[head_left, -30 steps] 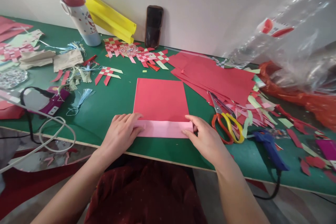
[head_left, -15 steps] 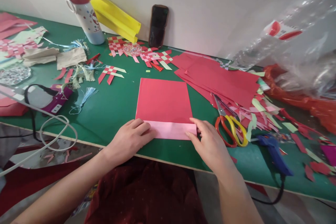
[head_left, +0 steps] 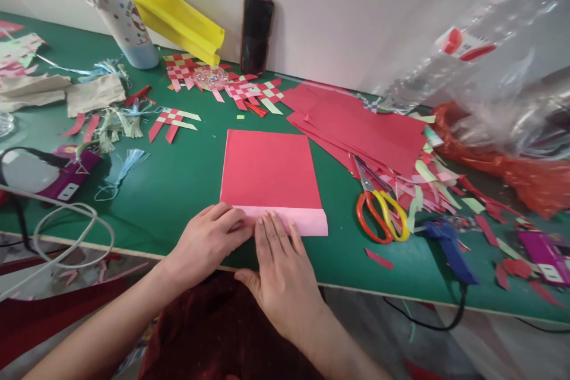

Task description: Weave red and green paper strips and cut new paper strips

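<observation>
A red sheet of paper [head_left: 269,167] lies flat near the front edge of the green table, its near edge folded over into a paler pink strip [head_left: 314,221]. At the strip's left end, my left hand [head_left: 207,234] has its fingers curled and pressed together on the fold; its fingertips are partly hidden. My right hand [head_left: 282,270] lies flat across the middle of the strip, fingers stretched out and thumb apart, touching the paper from above. Its fingers are close beside the left hand. To the right of the sheet are scissors [head_left: 382,214] with orange and yellow handles.
More red sheets [head_left: 360,127] and paper scraps [head_left: 427,193] spread at the right. A blue glue gun [head_left: 449,249] lies by the front edge. Along the back stand a phone [head_left: 257,35] and a bottle [head_left: 120,18]. Tassels [head_left: 122,169] and woven paper pieces [head_left: 173,122] lie leftward.
My right hand has let go of the strip's right end and moved left, now flat on its middle. My left hand stays at the left end. The view has shifted slightly right.
</observation>
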The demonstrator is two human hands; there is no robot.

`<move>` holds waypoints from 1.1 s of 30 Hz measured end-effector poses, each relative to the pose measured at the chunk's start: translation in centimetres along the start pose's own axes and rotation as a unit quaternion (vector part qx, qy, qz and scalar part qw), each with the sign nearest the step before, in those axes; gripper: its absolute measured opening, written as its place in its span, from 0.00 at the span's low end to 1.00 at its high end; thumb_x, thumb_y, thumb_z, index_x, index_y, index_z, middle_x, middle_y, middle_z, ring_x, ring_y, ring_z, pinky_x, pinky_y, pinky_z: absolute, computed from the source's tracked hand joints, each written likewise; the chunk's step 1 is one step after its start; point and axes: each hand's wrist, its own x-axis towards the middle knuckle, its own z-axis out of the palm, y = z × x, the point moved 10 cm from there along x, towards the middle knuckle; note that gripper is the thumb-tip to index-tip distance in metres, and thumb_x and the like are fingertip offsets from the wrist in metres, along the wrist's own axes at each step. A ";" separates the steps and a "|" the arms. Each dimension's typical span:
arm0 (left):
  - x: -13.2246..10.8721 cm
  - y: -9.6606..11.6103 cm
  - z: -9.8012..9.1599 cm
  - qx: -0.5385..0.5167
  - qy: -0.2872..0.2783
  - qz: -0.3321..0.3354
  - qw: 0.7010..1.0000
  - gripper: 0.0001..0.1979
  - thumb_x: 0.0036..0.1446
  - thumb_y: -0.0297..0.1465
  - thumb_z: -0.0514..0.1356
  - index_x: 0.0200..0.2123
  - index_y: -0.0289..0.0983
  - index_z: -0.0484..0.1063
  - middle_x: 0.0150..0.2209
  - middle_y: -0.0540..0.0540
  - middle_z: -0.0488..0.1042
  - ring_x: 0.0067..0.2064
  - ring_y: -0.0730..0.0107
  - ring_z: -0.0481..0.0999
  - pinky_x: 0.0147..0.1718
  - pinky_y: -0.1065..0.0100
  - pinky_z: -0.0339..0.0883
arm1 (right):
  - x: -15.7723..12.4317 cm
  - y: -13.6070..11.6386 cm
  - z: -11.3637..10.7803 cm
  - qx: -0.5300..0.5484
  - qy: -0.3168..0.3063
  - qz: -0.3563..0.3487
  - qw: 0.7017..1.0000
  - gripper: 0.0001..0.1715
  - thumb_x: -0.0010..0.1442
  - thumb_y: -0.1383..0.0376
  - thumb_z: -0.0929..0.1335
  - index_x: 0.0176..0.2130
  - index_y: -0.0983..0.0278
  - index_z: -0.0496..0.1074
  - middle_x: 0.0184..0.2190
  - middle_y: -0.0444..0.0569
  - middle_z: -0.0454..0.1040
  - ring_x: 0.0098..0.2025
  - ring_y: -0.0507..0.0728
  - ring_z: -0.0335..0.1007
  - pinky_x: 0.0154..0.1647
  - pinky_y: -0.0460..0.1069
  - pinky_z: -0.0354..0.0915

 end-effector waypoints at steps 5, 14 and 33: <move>0.0 -0.3 -0.2 -0.013 0.013 -0.011 1.000 0.13 0.68 0.32 0.51 0.48 0.42 0.75 0.40 0.45 0.73 0.40 0.63 0.69 0.40 0.61 0.69 | -0.4 0.1 0.0 -0.015 -0.001 0.007 1.000 0.49 0.64 0.41 0.58 0.63 0.81 0.60 0.64 0.70 0.60 0.67 0.71 0.54 0.67 0.66 0.54; -0.3 -0.8 -0.1 -0.005 0.025 -0.025 0.999 0.18 0.68 0.26 0.48 0.52 0.45 0.73 0.43 0.46 0.73 0.39 0.66 0.69 0.38 0.66 0.68 | -3.9 3.9 -1.1 -0.094 0.019 0.071 0.993 0.45 0.67 0.45 0.56 0.67 0.75 0.52 0.64 0.69 0.59 0.66 0.71 0.57 0.66 0.75 0.34; -1.7 -3.7 -2.1 -0.033 0.057 -0.058 0.996 0.11 0.67 0.31 0.54 0.46 0.38 0.75 0.46 0.44 0.77 0.48 0.64 0.73 0.51 0.60 0.68 | -3.9 6.8 -2.7 -0.086 0.068 0.100 0.989 0.23 0.70 0.58 0.57 0.53 0.67 0.70 0.54 0.58 0.74 0.55 0.65 0.70 0.57 0.63 0.59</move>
